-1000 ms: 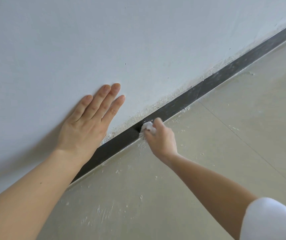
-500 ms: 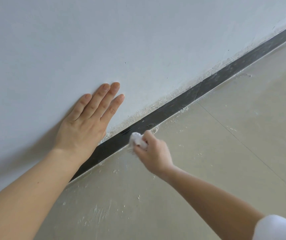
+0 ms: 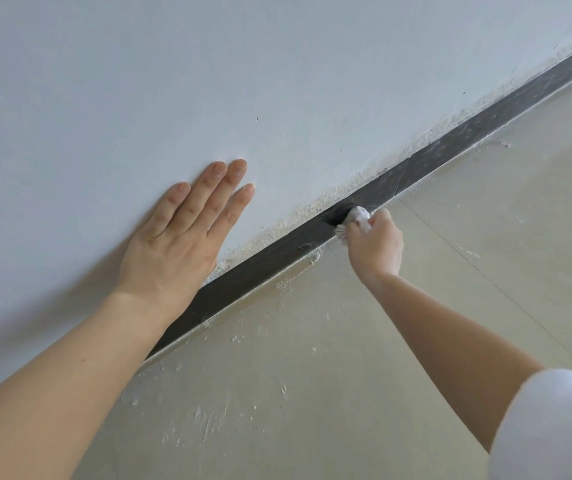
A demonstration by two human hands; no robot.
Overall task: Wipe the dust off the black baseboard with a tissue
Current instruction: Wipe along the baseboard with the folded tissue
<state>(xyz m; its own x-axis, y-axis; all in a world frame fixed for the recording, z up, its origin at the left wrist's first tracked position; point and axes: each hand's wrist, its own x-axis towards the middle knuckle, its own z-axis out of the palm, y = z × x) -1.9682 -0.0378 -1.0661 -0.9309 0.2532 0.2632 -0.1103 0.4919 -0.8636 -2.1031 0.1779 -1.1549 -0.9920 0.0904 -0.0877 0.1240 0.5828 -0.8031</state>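
At centre, toward 3 o'clock: right hand [image 3: 376, 242], grip closed on tissue [image 3: 357, 218], pressed to black baseboard [image 3: 270, 261]; at 9 o'clock, left hand [image 3: 180, 237], fingers spread flat against wall [image 3: 208, 81].

one view only, from a camera on the person's head, wide-angle, looking forward and down at the foot of a wall [image 3: 208, 81]. it sits close: both forearms come in from the lower edge and fill much of the frame. the view is tilted, so the baseboard [image 3: 263, 268] runs as a slant from lower left to upper right, with wall above it and floor [image 3: 312, 393] below. the left hand [image 3: 180, 244] lies left of centre, the right hand [image 3: 376, 244] near centre. a white sleeve [image 3: 554, 427] fills the lower right corner.
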